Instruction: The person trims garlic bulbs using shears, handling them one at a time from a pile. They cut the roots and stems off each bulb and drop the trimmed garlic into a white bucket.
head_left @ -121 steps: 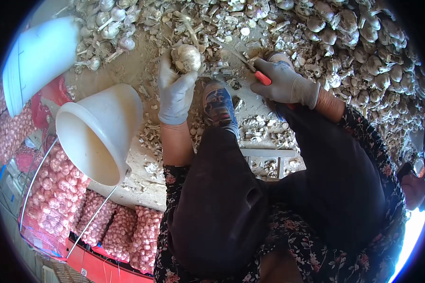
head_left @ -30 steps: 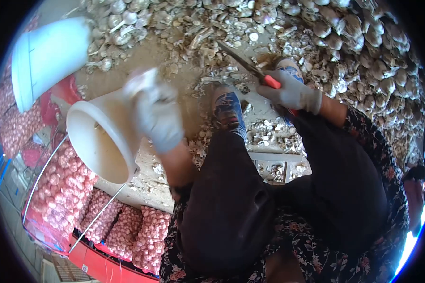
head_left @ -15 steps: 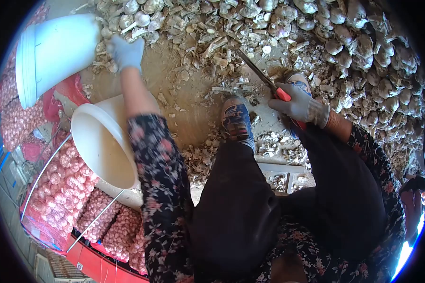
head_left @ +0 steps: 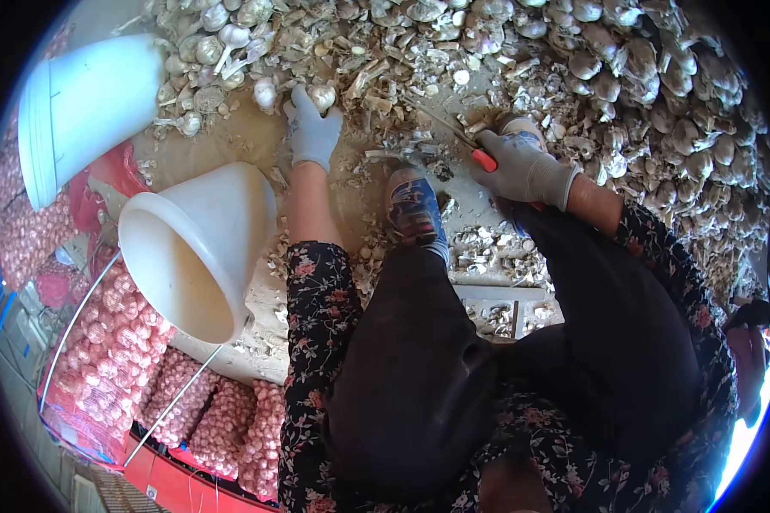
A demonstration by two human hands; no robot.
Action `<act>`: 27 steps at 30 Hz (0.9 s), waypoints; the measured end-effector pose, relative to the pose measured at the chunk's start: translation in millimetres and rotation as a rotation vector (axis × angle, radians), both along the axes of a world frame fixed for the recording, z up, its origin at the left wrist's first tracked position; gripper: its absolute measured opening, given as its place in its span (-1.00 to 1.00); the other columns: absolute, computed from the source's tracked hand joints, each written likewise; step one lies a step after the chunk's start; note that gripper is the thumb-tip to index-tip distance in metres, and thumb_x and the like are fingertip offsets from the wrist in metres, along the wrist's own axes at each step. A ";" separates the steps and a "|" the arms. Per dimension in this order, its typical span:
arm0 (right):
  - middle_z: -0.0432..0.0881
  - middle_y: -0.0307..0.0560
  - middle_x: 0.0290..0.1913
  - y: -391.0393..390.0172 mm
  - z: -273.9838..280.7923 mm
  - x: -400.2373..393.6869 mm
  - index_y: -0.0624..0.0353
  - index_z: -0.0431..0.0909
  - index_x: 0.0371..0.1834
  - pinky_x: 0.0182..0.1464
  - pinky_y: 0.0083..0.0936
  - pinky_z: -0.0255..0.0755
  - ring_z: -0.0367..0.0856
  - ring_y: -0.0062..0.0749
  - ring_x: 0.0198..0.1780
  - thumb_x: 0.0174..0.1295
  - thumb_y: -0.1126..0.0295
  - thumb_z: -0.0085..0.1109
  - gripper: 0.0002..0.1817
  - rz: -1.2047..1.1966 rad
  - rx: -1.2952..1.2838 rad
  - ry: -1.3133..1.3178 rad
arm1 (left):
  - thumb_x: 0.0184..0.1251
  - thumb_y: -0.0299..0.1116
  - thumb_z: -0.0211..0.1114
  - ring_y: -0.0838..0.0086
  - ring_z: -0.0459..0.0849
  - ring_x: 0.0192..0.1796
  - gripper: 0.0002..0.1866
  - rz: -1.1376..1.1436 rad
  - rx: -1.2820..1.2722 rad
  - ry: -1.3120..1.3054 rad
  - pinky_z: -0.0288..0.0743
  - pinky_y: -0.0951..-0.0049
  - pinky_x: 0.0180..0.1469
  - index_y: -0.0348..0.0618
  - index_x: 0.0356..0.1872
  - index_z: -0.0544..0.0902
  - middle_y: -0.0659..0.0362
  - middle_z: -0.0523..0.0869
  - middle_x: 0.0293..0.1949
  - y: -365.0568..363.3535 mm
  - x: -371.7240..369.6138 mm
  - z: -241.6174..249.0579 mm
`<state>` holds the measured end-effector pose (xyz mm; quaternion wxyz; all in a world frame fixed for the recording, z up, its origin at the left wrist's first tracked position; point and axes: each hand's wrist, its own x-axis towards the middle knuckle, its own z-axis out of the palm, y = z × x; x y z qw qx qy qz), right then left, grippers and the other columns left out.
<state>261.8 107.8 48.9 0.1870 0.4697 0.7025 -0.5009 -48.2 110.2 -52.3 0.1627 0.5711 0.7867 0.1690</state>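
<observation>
My left hand (head_left: 314,132), in a pale glove, reaches over the ground with its fingers closed around a garlic bulb (head_left: 322,97). Just left of it lies another loose bulb (head_left: 265,92). The gloved right hand (head_left: 522,164) grips a long-bladed cutting tool (head_left: 482,160) with red handles, its blade pointing up and left above the shoes. Cut stalks and dry husks (head_left: 393,107) are scattered between the two hands.
A white bucket (head_left: 180,248) lies tipped on the left, with stacked pale buckets (head_left: 94,107) beyond it. Net bags of garlic (head_left: 115,342) stand at lower left. Unpeeled garlic is heaped (head_left: 659,111) at upper right. My blue shoe (head_left: 415,209) is near the centre.
My left hand has moved right, from beside the bulbs near the stacked buckets, and now has a bulb in its fingers. The right hand, still on the tool, appears slightly further left.
</observation>
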 end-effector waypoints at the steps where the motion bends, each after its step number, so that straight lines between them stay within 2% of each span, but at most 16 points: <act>1: 0.61 0.34 -0.26 -1.1 -1.2 0.8 0.34 0.31 -0.13 -0.01 -0.13 0.43 0.60 0.19 -0.11 0.21 0.06 0.02 -0.52 0.007 0.025 0.007 | 0.09 -0.18 0.31 -0.17 0.54 -0.09 -0.34 -0.010 -0.103 0.006 0.34 0.06 0.12 -0.27 0.18 0.29 -0.16 0.60 -0.15 1.8 4.3 9.3; 4: 0.62 0.31 -0.27 4.6 7.1 -0.5 0.32 0.32 -0.13 -0.04 -0.15 0.44 0.61 0.15 -0.13 0.23 0.08 -0.01 -0.55 0.098 0.085 -0.075 | 0.10 -0.05 0.27 -0.18 0.54 -0.05 -0.36 0.017 -0.304 -0.024 0.40 0.00 0.03 -0.22 0.13 0.33 -0.23 0.59 -0.12 11.5 -4.9 17.3; 5: 0.62 0.31 -0.27 5.9 5.7 -1.9 0.32 0.32 -0.13 -0.04 -0.15 0.44 0.61 0.15 -0.13 0.23 0.08 -0.01 -0.55 0.099 0.083 -0.073 | 0.14 -0.14 0.30 0.02 0.62 -0.10 -0.43 0.077 -0.411 -0.166 0.48 0.15 -0.03 -0.25 0.10 0.39 -0.13 0.61 -0.11 15.4 -11.0 19.5; 6: 0.63 0.26 -0.29 8.2 3.7 -3.2 0.30 0.33 -0.13 -0.06 -0.16 0.45 0.63 0.11 -0.16 0.24 0.08 -0.01 -0.56 0.167 0.158 -0.082 | 0.14 -0.14 0.30 0.02 0.62 -0.10 -0.43 0.080 -0.411 -0.165 0.48 0.15 -0.03 -0.25 0.10 0.39 -0.13 0.61 -0.11 12.3 -11.7 16.9; 8: 0.63 0.22 -0.31 9.7 -1.1 -3.8 0.28 0.33 -0.13 -0.08 -0.17 0.46 0.64 0.07 -0.18 0.25 0.08 -0.02 -0.58 0.239 0.227 -0.094 | 0.09 -0.36 0.34 0.35 0.62 -0.10 -0.49 0.148 -0.231 -0.717 0.50 0.40 -0.07 -0.28 0.08 0.42 0.03 0.61 -0.12 0.7 -8.6 9.8; 9: 0.61 0.21 -0.30 8.5 -4.4 -3.3 0.24 0.31 -0.06 -0.09 -0.15 0.45 0.62 0.07 -0.19 0.24 0.11 0.03 -0.58 0.210 0.281 -0.073 | 0.09 -0.36 0.34 0.35 0.62 -0.10 -0.49 0.148 -0.236 -0.720 0.50 0.40 -0.07 -0.28 0.08 0.42 0.03 0.61 -0.12 -3.3 -4.6 14.2; 11: 0.58 0.20 -0.29 7.4 -2.8 -2.5 0.20 0.29 0.00 -0.09 -0.14 0.43 0.60 0.06 -0.20 0.22 0.13 0.08 -0.56 0.177 0.329 -0.061 | 0.06 -0.49 0.35 0.62 0.53 -0.26 -0.43 0.074 -0.160 -1.006 0.41 0.67 -0.24 -0.26 0.16 0.40 0.21 0.58 -0.13 -12.9 8.6 34.4; 12: 0.58 0.19 -0.27 8.8 5.1 -4.9 0.23 0.31 -0.05 -0.12 -0.16 0.45 0.61 0.03 -0.20 0.23 0.11 0.05 -0.58 0.157 0.392 -0.067 | 0.06 -0.49 0.35 0.62 0.53 -0.26 -0.43 0.075 -0.168 -1.012 0.41 0.67 -0.24 -0.26 0.16 0.40 0.21 0.58 -0.13 -17.7 16.7 45.6; 14: 0.58 0.18 -0.26 10.9 10.7 -8.2 0.26 0.34 -0.11 -0.14 -0.18 0.48 0.63 0.00 -0.20 0.25 0.09 0.02 -0.59 0.138 0.457 -0.075 | 0.06 -0.55 0.30 0.60 0.54 -0.18 -0.39 0.065 -0.119 -1.339 0.42 0.66 -0.22 -0.25 0.21 0.34 0.18 0.55 -0.06 -19.8 33.1 71.4; 15: 0.56 0.16 -0.25 12.1 10.4 -8.9 0.25 0.34 -0.10 -0.18 -0.18 0.48 0.62 -0.01 -0.22 0.24 0.08 0.05 -0.58 0.153 0.553 -0.065 | 0.07 -0.58 0.28 0.57 0.53 -0.07 -0.36 -0.008 -0.108 -1.275 0.46 0.62 -0.15 -0.26 0.24 0.29 0.17 0.52 0.00 -19.2 38.9 78.9; 19: 0.53 0.06 -0.24 16.5 11.9 -13.6 0.23 0.33 -0.03 -0.22 -0.18 0.45 0.61 -0.08 -0.27 0.19 0.03 0.11 -0.50 0.257 0.840 -0.055 | 0.00 -0.54 0.37 0.57 0.54 -0.09 -0.34 -0.026 -0.067 -1.295 0.49 0.56 -0.06 -0.32 0.19 0.32 0.16 0.54 -0.06 -17.7 57.7 101.0; 20: 0.53 0.06 -0.24 17.3 16.7 -15.2 0.23 0.33 -0.03 -0.22 -0.18 0.45 0.61 -0.08 -0.27 0.19 0.03 0.11 -0.50 0.255 0.838 -0.057 | 0.00 -0.54 0.37 0.57 0.54 -0.09 -0.34 -0.028 -0.070 -1.297 0.49 0.56 -0.06 -0.32 0.19 0.32 0.16 0.54 -0.06 -17.3 57.5 100.7; 22: 0.51 0.03 -0.20 19.6 28.5 -18.0 0.24 0.32 0.01 -0.18 -0.20 0.44 0.60 -0.15 -0.21 0.17 0.00 0.12 -0.45 0.308 0.729 -0.182 | -0.07 -0.46 0.43 0.55 0.56 -0.12 -0.37 -0.049 -0.106 -1.080 0.49 0.53 -0.06 -0.36 0.10 0.42 0.14 0.58 -0.11 -15.5 54.6 97.9; 23: 0.51 0.03 -0.20 19.4 27.7 -17.0 0.24 0.32 0.01 -0.18 -0.20 0.44 0.60 -0.15 -0.21 0.17 0.00 0.12 -0.45 0.309 0.729 -0.185 | -0.07 -0.46 0.43 0.55 0.56 -0.12 -0.37 -0.049 -0.106 -1.084 0.49 0.53 -0.06 -0.36 0.10 0.42 0.14 0.58 -0.11 -14.6 54.2 96.2; 25: 0.51 0.05 -0.18 18.0 25.2 -14.2 0.26 0.31 0.02 -0.14 -0.19 0.43 0.58 -0.13 -0.14 0.19 0.01 0.11 -0.45 0.309 0.799 -0.120 | -0.15 -0.39 0.47 0.51 0.58 -0.14 -0.41 -0.110 -0.089 -0.868 0.49 0.50 -0.05 -0.36 -0.01 0.50 0.11 0.60 -0.14 -15.0 55.2 94.1; 27: 0.50 0.06 -0.17 15.8 26.1 -17.1 0.26 0.32 0.02 -0.13 -0.19 0.43 0.58 -0.14 -0.12 0.19 0.02 0.11 -0.46 0.319 0.770 -0.138 | -0.16 -0.38 0.48 0.50 0.59 -0.14 -0.43 -0.102 -0.110 -0.848 0.48 0.49 -0.06 -0.35 -0.03 0.52 0.10 0.61 -0.15 -16.8 57.1 93.5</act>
